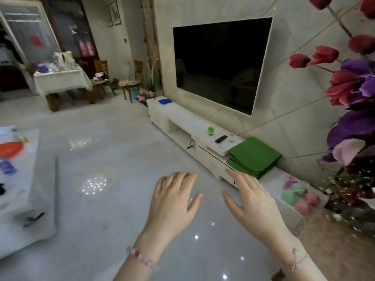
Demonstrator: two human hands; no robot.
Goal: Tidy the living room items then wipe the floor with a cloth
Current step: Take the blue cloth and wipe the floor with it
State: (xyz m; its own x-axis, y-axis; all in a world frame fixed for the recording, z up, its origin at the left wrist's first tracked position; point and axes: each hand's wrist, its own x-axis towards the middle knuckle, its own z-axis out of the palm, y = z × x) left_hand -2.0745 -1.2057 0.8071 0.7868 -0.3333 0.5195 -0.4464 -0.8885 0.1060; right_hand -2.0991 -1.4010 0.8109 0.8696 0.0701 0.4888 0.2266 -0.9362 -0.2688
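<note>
Left hand [174, 201]: lower centre of frame, fingers straight and slightly spread, holding nothing; held palm-down over the floor, probably ready to reach.
Right hand [251, 201]: just beside the other hand, not touching it, fingers likewise spread and empty; it angles toward the cabinet, which suggests the next item lies there.
Floor [101, 159]: glossy pale tile under both hands, with lamp reflections on it; judged not yet wiped.
Green stack [254, 157]: folded pieces, likely cloths, right of centre on the cabinet's near end, just beyond the right fingertips; handy for the wiping step.
Low cabinet [182, 118]: runs along the wall below the television [221, 63].
Green cup [210, 131], remote [221, 138]: loose on the cabinet top, near each other; likely due for tidying.
Blue item [164, 101]: far end of the cabinet, too small to identify.
Table [30, 189]: left edge of frame, carrying a red dish [10, 150] and a blue bottle [8, 166].
Flowers [355, 88]: right edge of frame, close to the camera.
</note>
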